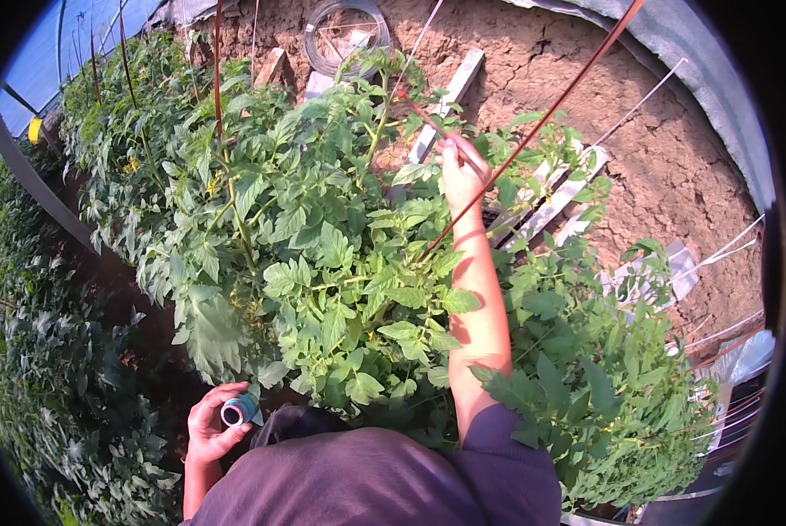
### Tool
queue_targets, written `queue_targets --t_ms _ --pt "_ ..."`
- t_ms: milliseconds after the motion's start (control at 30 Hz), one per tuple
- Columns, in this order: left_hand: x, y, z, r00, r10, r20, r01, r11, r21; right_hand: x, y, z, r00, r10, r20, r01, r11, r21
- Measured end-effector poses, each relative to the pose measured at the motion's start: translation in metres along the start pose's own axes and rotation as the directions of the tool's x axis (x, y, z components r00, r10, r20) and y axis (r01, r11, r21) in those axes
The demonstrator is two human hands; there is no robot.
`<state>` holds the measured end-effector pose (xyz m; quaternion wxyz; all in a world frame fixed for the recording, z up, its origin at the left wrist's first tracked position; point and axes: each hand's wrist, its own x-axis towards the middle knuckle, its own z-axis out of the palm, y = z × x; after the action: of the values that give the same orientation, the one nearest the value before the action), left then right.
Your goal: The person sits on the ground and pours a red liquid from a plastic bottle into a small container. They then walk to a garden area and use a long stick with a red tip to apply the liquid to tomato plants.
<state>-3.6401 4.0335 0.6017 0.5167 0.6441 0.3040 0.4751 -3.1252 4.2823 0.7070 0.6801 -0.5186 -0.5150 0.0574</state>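
My left hand (212,421) is wrapped around a small open bottle (240,410) with a bluish-green side and a pale rim; its inside looks dark. Stretched forward among the tomato plants (340,263), my right hand (462,167) grips a thin brush-like stick (426,118) with a red tip. That tip is close to an upright tomato stem (380,128) and a pale string; whether it touches either I cannot tell. A reddish-brown support string (531,141) passes slantwise in front of my right wrist.
A cracked earthen wall (537,72) rises behind the plants. Against it are a coil of wire (347,36) and pale wooden boards (445,105). More strings (219,72) run up from the row. On the left, a dark soil path (146,329) separates another plant row (51,368).
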Motion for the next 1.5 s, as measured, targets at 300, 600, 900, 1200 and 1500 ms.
queue_targets --t_ms 300,600,900,1200,1500 --pt "-0.011 0.004 -0.015 0.997 -0.03 -0.068 0.032 0.999 0.021 0.015 0.039 0.025 0.993 -0.114 -0.034 0.109 0.986 -0.123" --pt "-0.019 -0.003 -0.025 0.997 -0.016 -0.08 0.018 0.999 0.03 0.011 0.03 0.031 0.984 -0.166 -0.065 0.157 0.979 -0.13" --pt "-0.028 -0.002 -0.03 0.993 -0.03 -0.11 0.032 0.999 0.018 0.019 0.026 0.038 0.978 -0.203 -0.045 0.19 0.96 -0.207" --pt "-0.031 0.001 -0.031 0.998 0.005 -0.066 -0.003 1.0 0.024 -0.021 -0.04 0.002 0.99 -0.12 -0.069 0.119 0.993 -0.027" --pt "-0.022 -0.001 -0.009 0.996 0.01 0.083 -0.011 1.0 0.016 -0.014 -0.029 -0.02 0.978 -0.209 0.01 0.209 0.973 -0.098"
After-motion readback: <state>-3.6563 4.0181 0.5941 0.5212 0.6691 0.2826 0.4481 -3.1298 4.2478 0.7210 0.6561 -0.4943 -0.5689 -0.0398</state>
